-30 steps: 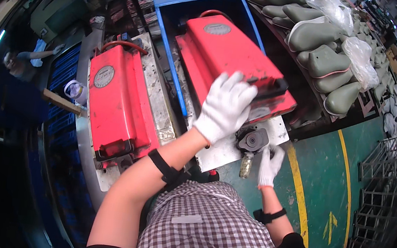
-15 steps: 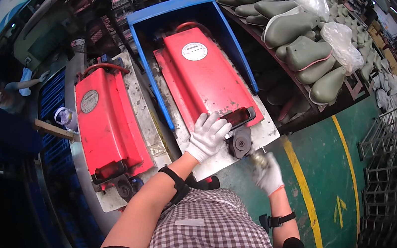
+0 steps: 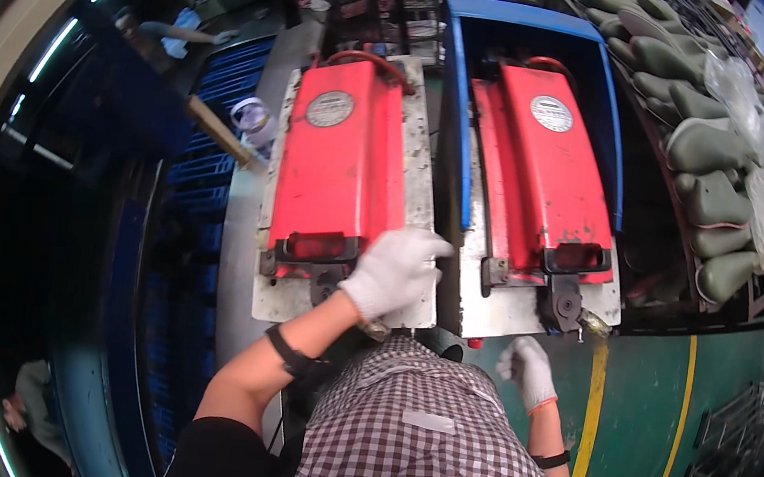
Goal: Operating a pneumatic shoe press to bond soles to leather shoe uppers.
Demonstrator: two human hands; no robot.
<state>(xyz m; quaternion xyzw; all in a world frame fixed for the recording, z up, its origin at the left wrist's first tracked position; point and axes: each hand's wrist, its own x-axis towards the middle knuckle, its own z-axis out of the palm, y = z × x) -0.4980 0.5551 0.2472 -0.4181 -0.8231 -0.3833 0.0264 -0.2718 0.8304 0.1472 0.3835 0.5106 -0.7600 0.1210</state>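
Two red metal-covered machines stand side by side on pale metal plates: a left machine [image 3: 337, 175] and a right machine [image 3: 549, 179]. My left hand [image 3: 397, 274], in a white knit glove, is over the front right corner of the left machine's plate. Its fingers stretch to the right and hold nothing visible. A brass-coloured knob partly shows under that wrist. My gloved right hand [image 3: 530, 372] hangs just in front of the right machine, fingers loosely bent, nothing seen in them. A brass-coloured knob [image 3: 595, 323] juts from that machine's dark grey pivot [image 3: 566, 304], apart from my hand.
A blue hood [image 3: 527, 16] frames the right machine. Several olive-green shoe-shaped forms [image 3: 711, 147] and clear plastic bags crowd a rack at right. Yellow lines mark the green floor [image 3: 641, 398]. Blue crates [image 3: 221, 102] and a white cup-like container [image 3: 253, 117] are at left.
My right hand has let go of the brass-coloured knob and dropped in front of the right machine. My left hand has moved from the right machine to the left one. The view has turned left.
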